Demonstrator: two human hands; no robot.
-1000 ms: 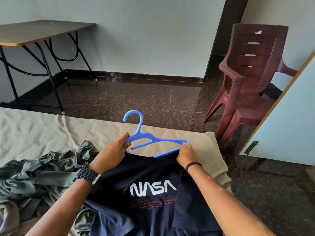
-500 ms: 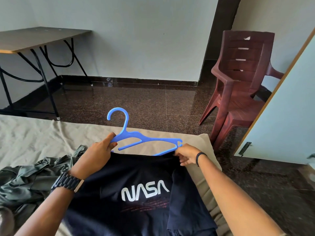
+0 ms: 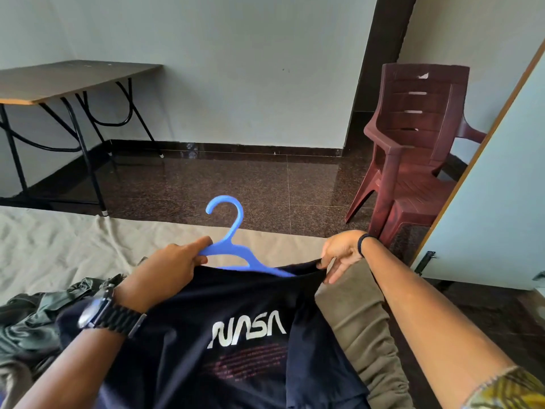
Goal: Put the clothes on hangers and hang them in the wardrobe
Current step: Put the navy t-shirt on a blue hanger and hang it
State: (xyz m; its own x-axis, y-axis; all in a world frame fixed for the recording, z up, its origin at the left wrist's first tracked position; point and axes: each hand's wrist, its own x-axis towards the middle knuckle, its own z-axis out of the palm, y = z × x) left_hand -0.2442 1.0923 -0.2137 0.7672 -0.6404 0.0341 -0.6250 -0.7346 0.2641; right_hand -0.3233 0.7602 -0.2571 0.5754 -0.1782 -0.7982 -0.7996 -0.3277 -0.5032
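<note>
Blue hanger (image 3: 233,255) grasped at left shoulder by left hand (image 3: 168,270), right arm already inside navy NASA T-shirt (image 3: 236,335). Shirt's top edge pinched by right hand (image 3: 339,252), pulled over hanger. Shirt lying on bed (image 3: 59,249), beside green garment (image 3: 35,317).

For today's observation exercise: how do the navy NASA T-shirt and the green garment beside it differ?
The navy NASA T-shirt is held up by both hands and being fitted on the blue hanger; the green garment lies crumpled and untouched. The T-shirt shows white lettering; the garment looks plain. Both are over the beige sheet.
</note>
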